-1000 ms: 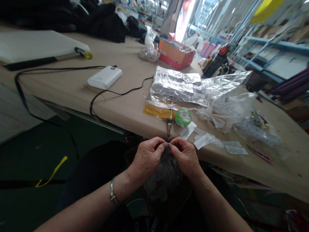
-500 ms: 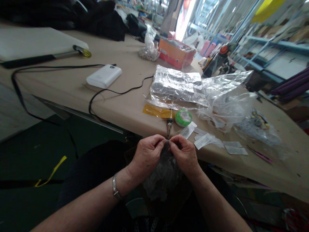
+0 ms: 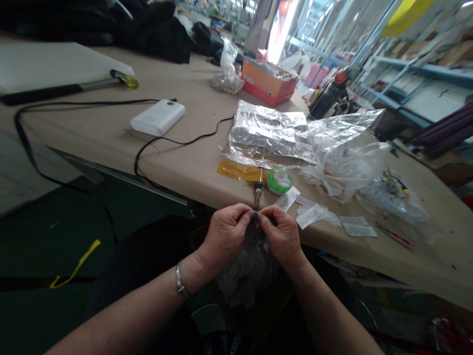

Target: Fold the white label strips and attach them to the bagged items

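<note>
Close together at the table's front edge, my left hand (image 3: 227, 236) and my right hand (image 3: 283, 236) both have thumb and forefinger pinched. Whatever lies between the fingertips is too small to make out. Just beyond them, the metal tip of a soldering iron (image 3: 257, 195) points toward me, its body partly under silvery plastic wrapping (image 3: 269, 130). To its right stands a round green container (image 3: 274, 187) with pale content. Several clear plastic strips (image 3: 312, 215) lie beside my right hand. Below the hands, a heap of translucent scraps (image 3: 244, 276) sits in shadow at my lap.
Pink-handled tweezers (image 3: 397, 236) lie at the right. A white power bank (image 3: 158, 118) and a black cable (image 3: 181, 142) are on the left. An orange box (image 3: 268, 84), a bag of small parts (image 3: 228, 79) and a hammer-like tool (image 3: 92, 85) lie farther back.
The view has shifted very slightly. Both hands keep their pinch at almost the same spot, with only a tiny movement of the fingers.
</note>
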Demonstrator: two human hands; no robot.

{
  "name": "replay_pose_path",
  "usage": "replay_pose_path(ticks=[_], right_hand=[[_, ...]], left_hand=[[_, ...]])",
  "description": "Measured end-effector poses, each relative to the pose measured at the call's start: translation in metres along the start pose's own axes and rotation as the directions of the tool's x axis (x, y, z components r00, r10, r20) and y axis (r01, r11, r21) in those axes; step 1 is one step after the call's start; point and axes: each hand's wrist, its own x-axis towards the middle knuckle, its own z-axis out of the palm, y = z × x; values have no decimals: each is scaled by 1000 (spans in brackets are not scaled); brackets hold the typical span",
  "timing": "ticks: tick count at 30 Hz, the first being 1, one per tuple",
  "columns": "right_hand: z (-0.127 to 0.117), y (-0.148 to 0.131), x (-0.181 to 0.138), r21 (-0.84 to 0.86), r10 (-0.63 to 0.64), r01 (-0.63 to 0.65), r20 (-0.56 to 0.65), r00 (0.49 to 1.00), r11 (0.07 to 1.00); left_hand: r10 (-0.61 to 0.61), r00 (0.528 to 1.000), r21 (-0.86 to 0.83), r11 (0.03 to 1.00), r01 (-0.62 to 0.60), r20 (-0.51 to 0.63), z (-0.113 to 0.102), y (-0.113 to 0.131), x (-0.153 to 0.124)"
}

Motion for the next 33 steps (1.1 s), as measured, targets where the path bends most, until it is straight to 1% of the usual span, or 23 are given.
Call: replay_pose_path(ticks=[2,4,5,7,8,9,11,13,14,15,17,21,23,25,26,27,28,29,30,31,32,33], right_hand=[[-2,0,-6,15,16,-16,17,1000,1000],[-9,1,-14,-23,-4,4,4,1000,1000],[-14,1,-18,-78,-40,39,-19,999,996],[-28,1,-23,-257,-176,156,-54,983,954],[-35,1,-24,-368,-258,222,-51,965,903],[-42,1,-23,-480,-332,276,-35,943,833],[-52,3,-17,-672,-426,327,19,905,664],[-57,9,-11,-794,-450,323,71,890,515],[-57,12,-8,-824,-451,323,93,888,466],[-57,16,-6,-838,-458,327,106,883,437],[-54,23,-4,-836,-491,347,108,864,426],[-53,30,-5,-773,-575,405,63,816,489],[-55,31,-5,-739,-603,429,38,797,519],[-58,30,-5,-713,-626,440,2,780,546],[-59,29,-6,-699,-636,448,-11,772,556],[-59,27,-8,-683,-646,462,-19,763,566],[-60,25,-11,-664,-655,481,-16,756,572],[-59,23,-15,-641,-663,507,-2,749,575],[-58,21,-20,-615,-670,537,20,742,576],[-57,18,-27,-589,-676,566,45,735,576],[-55,16,-35,-568,-677,589,73,732,576],[-53,15,-42,-551,-673,606,103,732,574]], left_hand=[[-6,1000,-17,1000,6,11,-1,2,-4],[-24,999,-24,999,25,28,-2,2,-9],[-36,999,-21,999,36,39,-3,1,-12],[-55,997,-4,998,56,58,-5,-4,-16],[-63,996,8,998,62,60,-5,-8,-18],[-68,996,25,997,67,57,-6,-13,-18],[-76,996,74,995,73,40,-6,-23,-18],[-77,996,112,991,72,36,-6,-31,-18],[-78,996,121,990,73,40,-5,-34,-18],[-82,995,121,990,76,48,-4,-35,-19],[-97,994,97,991,91,58,-1,-35,-21],[-142,986,8,990,142,89,8,-26,-26],[-182,974,-49,981,189,133,14,-19,-26],[-245,951,-134,953,272,187,20,-10,-25],[-287,933,-197,923,330,218,24,-6,-24],[-335,907,-275,874,400,254,27,-1,-23],[-382,872,-370,797,478,305,31,4,-22],[-416,831,-468,689,553,370,35,9,-21],[-430,789,-556,560,615,439,38,13,-19],[-426,755,-625,427,654,498,42,16,-18],[-412,735,-674,312,670,539,45,19,-17],[-401,726,-706,230,670,559,49,21,-15]])
